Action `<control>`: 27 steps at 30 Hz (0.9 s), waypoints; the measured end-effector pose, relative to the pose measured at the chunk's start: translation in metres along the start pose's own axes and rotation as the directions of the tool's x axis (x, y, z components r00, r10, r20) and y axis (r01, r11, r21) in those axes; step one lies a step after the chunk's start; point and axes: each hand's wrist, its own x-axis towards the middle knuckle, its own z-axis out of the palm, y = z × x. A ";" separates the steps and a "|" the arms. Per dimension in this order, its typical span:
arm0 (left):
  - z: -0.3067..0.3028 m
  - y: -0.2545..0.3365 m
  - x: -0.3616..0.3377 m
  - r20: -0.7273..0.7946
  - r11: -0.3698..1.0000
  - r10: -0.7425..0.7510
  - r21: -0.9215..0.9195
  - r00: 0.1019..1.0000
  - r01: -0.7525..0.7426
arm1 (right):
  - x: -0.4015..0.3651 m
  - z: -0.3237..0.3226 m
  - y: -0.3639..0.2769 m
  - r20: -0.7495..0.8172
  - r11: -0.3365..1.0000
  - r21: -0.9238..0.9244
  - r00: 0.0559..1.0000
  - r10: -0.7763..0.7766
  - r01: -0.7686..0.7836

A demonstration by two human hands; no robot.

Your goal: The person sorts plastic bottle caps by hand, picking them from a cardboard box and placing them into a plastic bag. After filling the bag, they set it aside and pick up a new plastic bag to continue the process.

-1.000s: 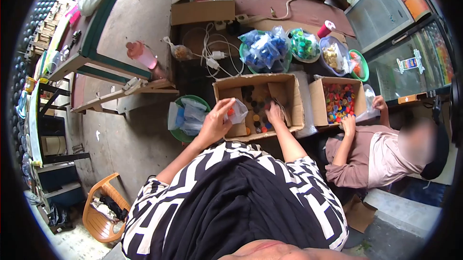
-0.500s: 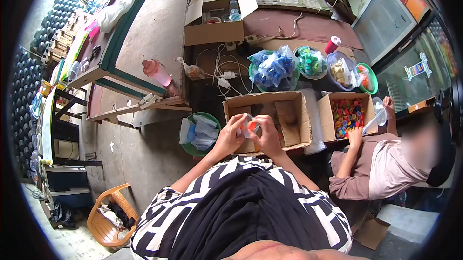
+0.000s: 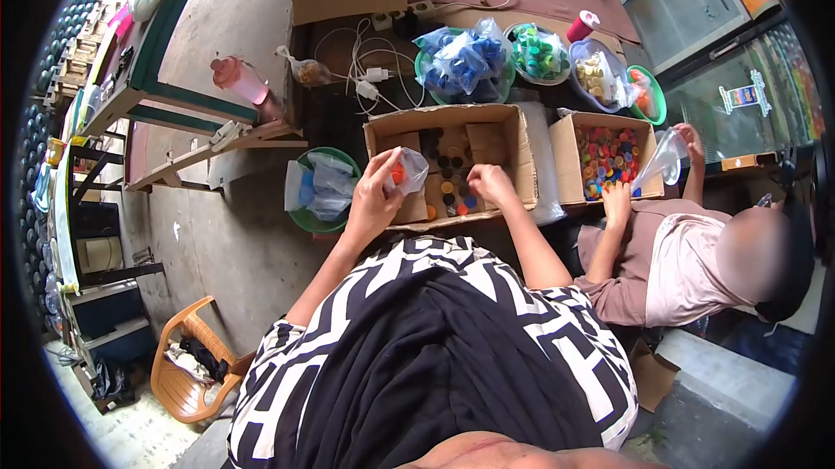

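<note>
- Holds a clear bag with orange contents in the clenched grip of the left hand, over the left part of the larger box.
- Hovers with the right hand over the same box, fingers curled; cannot tell if grasping anything.
- Has loose caps in black, orange and blue between the 2 hands, inside the box.
- Shows, just beside it on the right, 1 smaller box of multicoloured caps, with a co-worker's hand at its near edge.
</note>
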 end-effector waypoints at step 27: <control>-0.008 -0.006 -0.007 0.045 1.000 0.016 0.004 0.999 -0.016 | 0.028 0.076 0.022 0.009 0.634 -0.771 0.995 0.099 -0.056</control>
